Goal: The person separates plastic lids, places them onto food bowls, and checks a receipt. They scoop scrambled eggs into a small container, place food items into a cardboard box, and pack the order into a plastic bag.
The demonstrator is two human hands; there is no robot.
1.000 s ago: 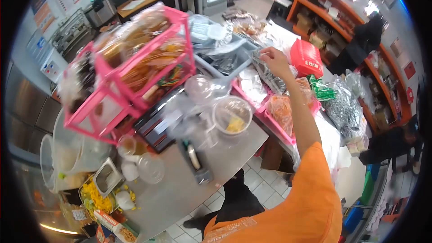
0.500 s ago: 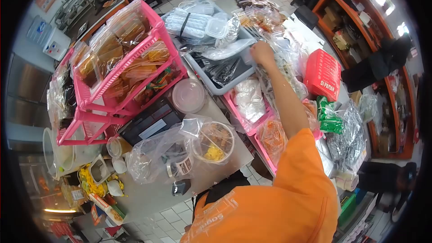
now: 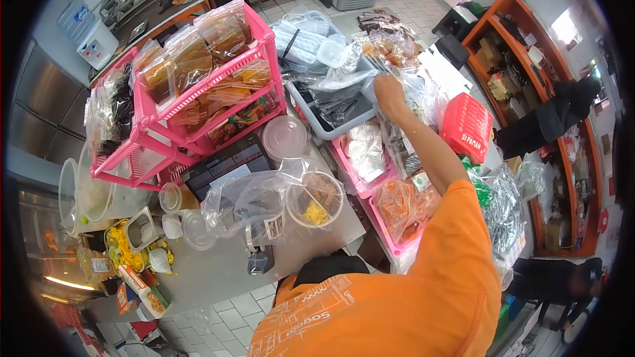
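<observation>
My right hand point(image 3: 389, 94), at the end of an orange sleeve, reaches to the right rim of a grey plastic bin point(image 3: 329, 133). Its fingers are curled closed beside clear plastic wrapping, and what they hold, if anything, is hidden. Inside the bin lie dark cutlery in clear wrap point(image 3: 334, 107), light-blue packs point(image 3: 301, 36) and a small clear tub point(image 3: 331, 53). My left hand is out of view. On the steel table point(image 3: 225, 284), a clear plastic bag point(image 3: 241, 201) lies against a round bowl of food point(image 3: 314, 199) with yellow pieces in it.
Pink stacked baskets point(image 3: 198, 96) of packets stand at the left. A pink basket with white bundles point(image 3: 365, 152), another with orange packets point(image 3: 400, 208) and a red box point(image 3: 466, 127) are at the right. A person in black point(image 3: 549, 116) stands by the orange shelves point(image 3: 486, 36).
The view has shifted, so the table things appear moved. My right hand stays at the bin's right side. The dark wrapped cutlery in the bin looks shifted, with more wrapping over it.
</observation>
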